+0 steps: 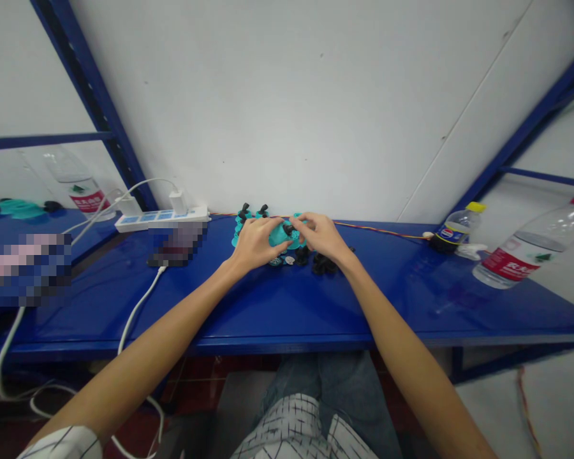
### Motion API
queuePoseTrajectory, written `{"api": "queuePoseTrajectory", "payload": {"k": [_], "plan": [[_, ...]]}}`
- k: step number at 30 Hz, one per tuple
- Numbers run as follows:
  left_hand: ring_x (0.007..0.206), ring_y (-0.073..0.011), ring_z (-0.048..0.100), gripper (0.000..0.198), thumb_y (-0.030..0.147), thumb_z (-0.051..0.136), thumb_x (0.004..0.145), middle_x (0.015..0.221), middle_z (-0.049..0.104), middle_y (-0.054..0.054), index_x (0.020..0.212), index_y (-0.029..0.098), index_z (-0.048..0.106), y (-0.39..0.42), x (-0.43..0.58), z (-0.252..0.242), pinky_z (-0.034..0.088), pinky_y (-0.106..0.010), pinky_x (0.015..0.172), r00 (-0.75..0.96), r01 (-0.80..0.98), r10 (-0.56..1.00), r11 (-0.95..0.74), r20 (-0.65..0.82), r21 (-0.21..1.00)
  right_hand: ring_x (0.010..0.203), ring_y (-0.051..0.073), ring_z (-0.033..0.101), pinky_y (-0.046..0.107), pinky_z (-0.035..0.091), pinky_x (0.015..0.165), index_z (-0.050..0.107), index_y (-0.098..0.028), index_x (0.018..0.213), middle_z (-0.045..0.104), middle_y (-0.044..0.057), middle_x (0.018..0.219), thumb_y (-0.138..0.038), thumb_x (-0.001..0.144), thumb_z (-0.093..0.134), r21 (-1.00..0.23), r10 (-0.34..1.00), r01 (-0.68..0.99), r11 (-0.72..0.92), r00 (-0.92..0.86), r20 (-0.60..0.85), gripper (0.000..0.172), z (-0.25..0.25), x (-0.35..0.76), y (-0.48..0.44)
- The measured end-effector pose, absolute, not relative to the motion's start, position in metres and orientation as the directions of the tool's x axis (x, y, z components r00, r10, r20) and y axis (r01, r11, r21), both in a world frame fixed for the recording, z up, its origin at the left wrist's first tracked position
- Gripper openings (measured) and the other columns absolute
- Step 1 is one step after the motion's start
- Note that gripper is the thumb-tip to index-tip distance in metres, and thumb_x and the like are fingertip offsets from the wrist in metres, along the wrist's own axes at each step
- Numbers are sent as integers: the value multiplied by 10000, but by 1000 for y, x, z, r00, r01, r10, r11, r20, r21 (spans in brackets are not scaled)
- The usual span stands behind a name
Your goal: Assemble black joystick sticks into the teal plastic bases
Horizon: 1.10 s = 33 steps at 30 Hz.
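Observation:
Near the back of the blue table, my left hand curls round a turquoise plastic piece, thumb and fingers closed on its left side. My right hand is at its right side, fingertips pinched together by a small black part on the piece. What those fingertips hold is too small to make out. More turquoise pieces with black tops stand behind my left hand. Several loose black parts lie just below my right hand.
On the left are a white power strip, a charging phone and a water bottle. A cola bottle and a large water bottle stand on the right. Thin twisted wires run along the white wall.

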<state>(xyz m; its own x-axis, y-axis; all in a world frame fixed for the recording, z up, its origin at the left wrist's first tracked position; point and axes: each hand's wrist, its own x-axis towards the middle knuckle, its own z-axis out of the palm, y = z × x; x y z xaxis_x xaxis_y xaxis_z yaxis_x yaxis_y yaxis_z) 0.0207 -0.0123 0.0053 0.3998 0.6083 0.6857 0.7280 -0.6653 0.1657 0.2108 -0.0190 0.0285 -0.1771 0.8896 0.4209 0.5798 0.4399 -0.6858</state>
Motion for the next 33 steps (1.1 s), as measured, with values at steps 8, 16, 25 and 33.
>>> {"api": "queuePoseTrajectory", "payload": {"k": [8, 16, 25, 33], "plan": [[1111, -283, 640, 465, 366, 702, 799, 1190, 698, -128, 1209, 161, 623, -13, 22, 4, 456, -410, 937, 452, 709, 596, -692, 664, 138, 594, 115, 563, 262, 460, 605, 611, -192, 1232, 708, 51, 961, -348, 829, 624, -597, 815, 575, 560, -252, 521, 432, 26, 208, -19], [1118, -278, 631, 459, 371, 692, 800, 1198, 696, -115, 1215, 187, 623, -15, 22, 6, 438, -409, 956, 450, 712, 618, -684, 645, 159, 642, 137, 568, 273, 447, 672, 701, -180, 936, 716, 32, 847, -311, 883, 574, -494, 774, 640, 588, -269, 573, 190, 25, 205, -18], [1088, -286, 640, 475, 370, 684, 801, 1177, 697, -132, 1221, 156, 625, -13, 21, 8, 447, -400, 934, 434, 746, 644, -649, 630, 150, 824, 196, 626, 321, 459, 802, 684, -205, 1101, 704, 74, 1056, -215, 867, 560, -304, 683, 704, 641, -345, 643, 265, 27, 206, -24], [1100, -279, 633, 478, 393, 688, 804, 1196, 690, -128, 1217, 161, 627, -14, 22, 9, 439, -385, 947, 441, 754, 655, -642, 614, 143, 627, 180, 590, 277, 387, 617, 728, -164, 925, 680, 55, 692, -444, 925, 524, -381, 774, 768, 515, -226, 592, 347, 25, 204, -20]]}}
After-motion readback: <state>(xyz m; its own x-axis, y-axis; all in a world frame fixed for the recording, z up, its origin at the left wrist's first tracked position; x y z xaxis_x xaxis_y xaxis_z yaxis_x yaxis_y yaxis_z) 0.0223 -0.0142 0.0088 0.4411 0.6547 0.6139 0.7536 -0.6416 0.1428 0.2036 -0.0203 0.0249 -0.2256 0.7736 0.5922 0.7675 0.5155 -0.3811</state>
